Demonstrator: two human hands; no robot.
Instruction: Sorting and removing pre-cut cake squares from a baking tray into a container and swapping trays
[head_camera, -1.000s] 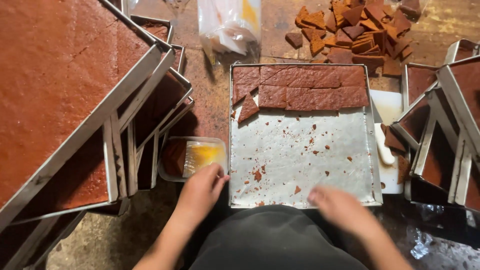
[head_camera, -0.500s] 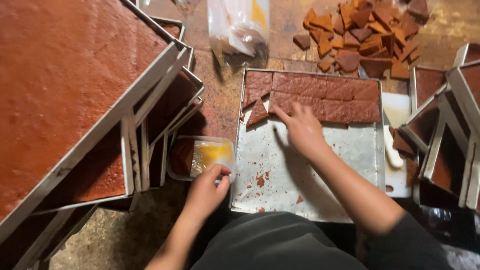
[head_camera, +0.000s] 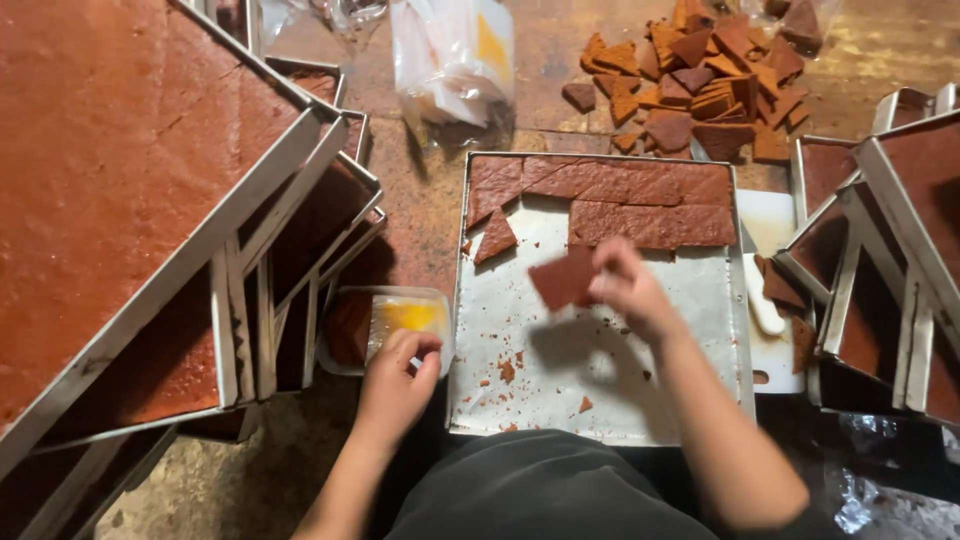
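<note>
Okay, head view: right hand pinches a brown cake slice, lifted above the paper-lined metal tray. Tray holds remaining cake slabs along its far edge, crumbs on paper. Left hand, fingers curled, grips the rim of a small clear plastic tub just left of tray. Stacked cake pans left, cut pieces pile beyond.

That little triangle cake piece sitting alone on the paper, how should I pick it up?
Pinch the small triangular piece by its lower edges, coming from below over bare paper. It lies flat and apart from the slab, so nothing blocks that side; it probably crumbles, so grip gently.
</note>
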